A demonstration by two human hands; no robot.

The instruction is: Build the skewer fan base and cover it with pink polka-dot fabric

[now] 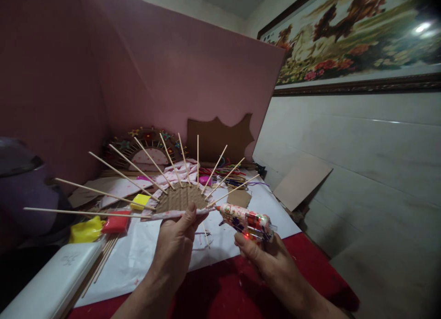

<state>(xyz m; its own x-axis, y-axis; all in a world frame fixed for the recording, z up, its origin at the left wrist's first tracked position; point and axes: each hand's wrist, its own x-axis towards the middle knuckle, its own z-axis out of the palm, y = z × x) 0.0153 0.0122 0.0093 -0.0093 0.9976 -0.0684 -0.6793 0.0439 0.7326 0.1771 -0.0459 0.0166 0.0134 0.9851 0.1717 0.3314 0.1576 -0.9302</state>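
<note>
My left hand [179,236] pinches the lower edge of a half-round cardboard piece [181,198], thumb on its brown face. Pink-white fabric wraps its rim. Thin wooden sticks [132,163] fan out from its curved edge, several in all. My right hand [265,257] is wrapped round a patterned hot glue gun [248,221] with a small red light glowing. The gun's orange nozzle is at the right end of the cardboard's straight edge, close to the lowest stick on that side; whether it touches cannot be made out.
White sheeting [138,259] covers a red table cloth [220,287]. At left lie a white case [62,277], a yellow packet [86,229] and a red packet [116,222]. Behind stand a decorated half-round piece [148,156] and a jagged cardboard sheet [218,137] against a pink partition [186,71].
</note>
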